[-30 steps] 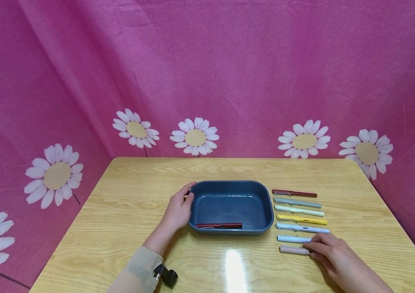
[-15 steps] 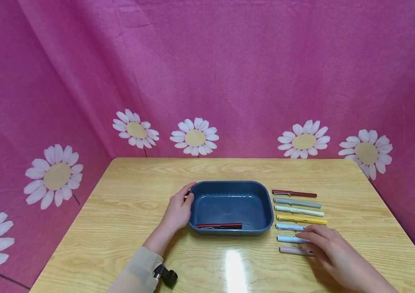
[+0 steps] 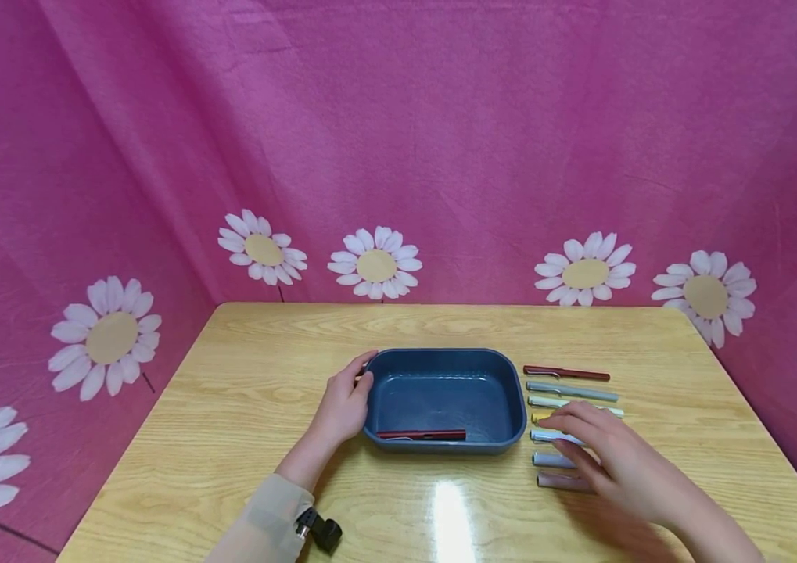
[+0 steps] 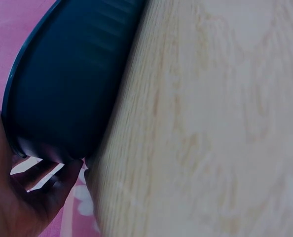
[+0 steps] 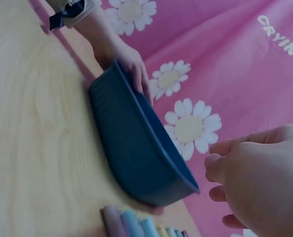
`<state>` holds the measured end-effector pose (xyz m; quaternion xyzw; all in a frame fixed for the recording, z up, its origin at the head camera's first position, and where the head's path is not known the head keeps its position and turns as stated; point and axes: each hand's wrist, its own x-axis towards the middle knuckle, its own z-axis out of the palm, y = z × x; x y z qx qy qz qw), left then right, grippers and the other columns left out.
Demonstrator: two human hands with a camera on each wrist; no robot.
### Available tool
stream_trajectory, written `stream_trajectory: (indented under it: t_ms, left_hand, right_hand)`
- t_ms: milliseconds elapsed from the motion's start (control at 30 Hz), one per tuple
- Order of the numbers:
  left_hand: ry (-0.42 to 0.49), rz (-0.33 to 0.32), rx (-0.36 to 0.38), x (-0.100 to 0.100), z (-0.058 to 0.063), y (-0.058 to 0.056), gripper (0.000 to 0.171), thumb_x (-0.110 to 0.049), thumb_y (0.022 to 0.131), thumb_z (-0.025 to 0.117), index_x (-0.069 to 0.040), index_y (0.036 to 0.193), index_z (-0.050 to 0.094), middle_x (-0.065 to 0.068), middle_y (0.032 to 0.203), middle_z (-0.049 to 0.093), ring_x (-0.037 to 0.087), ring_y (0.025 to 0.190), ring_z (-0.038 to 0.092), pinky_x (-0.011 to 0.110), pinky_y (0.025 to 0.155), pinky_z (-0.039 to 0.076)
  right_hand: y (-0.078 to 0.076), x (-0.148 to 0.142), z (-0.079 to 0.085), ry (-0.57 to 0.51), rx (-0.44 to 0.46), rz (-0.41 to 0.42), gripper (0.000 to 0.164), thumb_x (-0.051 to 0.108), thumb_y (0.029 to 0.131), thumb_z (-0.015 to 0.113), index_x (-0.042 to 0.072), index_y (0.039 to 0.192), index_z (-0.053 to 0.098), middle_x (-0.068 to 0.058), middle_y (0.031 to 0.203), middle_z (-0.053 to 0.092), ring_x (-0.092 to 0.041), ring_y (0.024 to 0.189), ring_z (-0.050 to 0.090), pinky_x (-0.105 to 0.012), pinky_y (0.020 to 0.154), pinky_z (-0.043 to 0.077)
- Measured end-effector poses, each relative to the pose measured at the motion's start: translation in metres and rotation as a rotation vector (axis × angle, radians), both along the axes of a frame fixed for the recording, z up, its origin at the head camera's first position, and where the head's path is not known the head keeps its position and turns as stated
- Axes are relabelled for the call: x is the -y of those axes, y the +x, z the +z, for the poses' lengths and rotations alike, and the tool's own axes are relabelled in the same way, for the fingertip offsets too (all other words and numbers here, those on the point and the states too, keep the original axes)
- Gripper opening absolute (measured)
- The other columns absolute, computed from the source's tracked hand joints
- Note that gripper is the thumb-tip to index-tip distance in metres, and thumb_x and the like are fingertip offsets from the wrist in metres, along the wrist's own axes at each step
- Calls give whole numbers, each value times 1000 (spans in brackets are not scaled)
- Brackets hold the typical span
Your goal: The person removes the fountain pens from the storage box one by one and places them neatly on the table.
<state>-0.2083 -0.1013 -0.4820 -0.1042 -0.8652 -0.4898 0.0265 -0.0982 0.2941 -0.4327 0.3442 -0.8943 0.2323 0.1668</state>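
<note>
My left hand (image 3: 345,403) grips the left end of a dark blue plastic bin (image 3: 454,399), thumb at the rim and fingers along the outer wall. One dark red pen (image 3: 421,435) lies in the bin along its near side. Above the row of pens, right of the bin, my right hand (image 3: 609,450) is raised with its fingers apart and nothing visible in them. It partly hides the yellow pen (image 3: 539,418), the light blue pen (image 3: 546,436), the pale lilac pen (image 3: 551,460) and the greyish pink pen (image 3: 560,482).
Farther back in the row lie a dark red pen (image 3: 567,374), a grey-blue pen (image 3: 572,392) and a pale green pen (image 3: 546,403). The wooden table (image 3: 243,352) ends at a pink cloth (image 3: 440,156) with daisies behind and at both sides.
My right hand has lifted off the greyish pink pen at the near end and moved back and left over the row, fingers spreading. The left hand and bin have stayed put.
</note>
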Motion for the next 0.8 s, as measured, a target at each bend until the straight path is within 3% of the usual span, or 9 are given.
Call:
stream_trajectory:
  t_ms: [200, 433, 667, 800]
  left_hand:
    - [1, 5, 4, 1, -1, -1, 42, -13, 113, 46, -11, 154, 55, 21, 140, 63, 37, 122, 64, 57, 107, 48]
    - [1, 5, 18, 1, -3, -2, 43, -14, 113, 46, -11, 155, 54, 20, 142, 63, 37, 124, 63, 57, 108, 48]
    - [-2, -1, -2, 1, -4, -2, 42, -12, 113, 46, -10, 154, 54, 20, 141, 63, 37, 124, 63, 57, 107, 49]
    - [2, 2, 13, 1, -3, -2, 43, -14, 113, 46, -12, 155, 54, 20, 141, 63, 36, 125, 63, 56, 108, 48]
  right_hand:
    - [-14, 13, 13, -24, 53, 56, 49, -1, 89, 82, 23, 130, 71, 14, 125, 65, -9, 111, 64, -14, 101, 43]
    - [-21, 28, 20, 14, 167, 19, 41, 10, 98, 76, 27, 135, 68, 15, 130, 63, -7, 118, 60, -36, 95, 57]
    - [-34, 45, 22, -48, 226, 116, 42, 3, 100, 72, 20, 138, 66, 12, 122, 63, -6, 101, 61, -29, 78, 56]
    - [-41, 53, 21, -53, 281, 149, 40, 9, 104, 69, 20, 141, 63, 13, 118, 63, -4, 98, 59, -28, 72, 54]
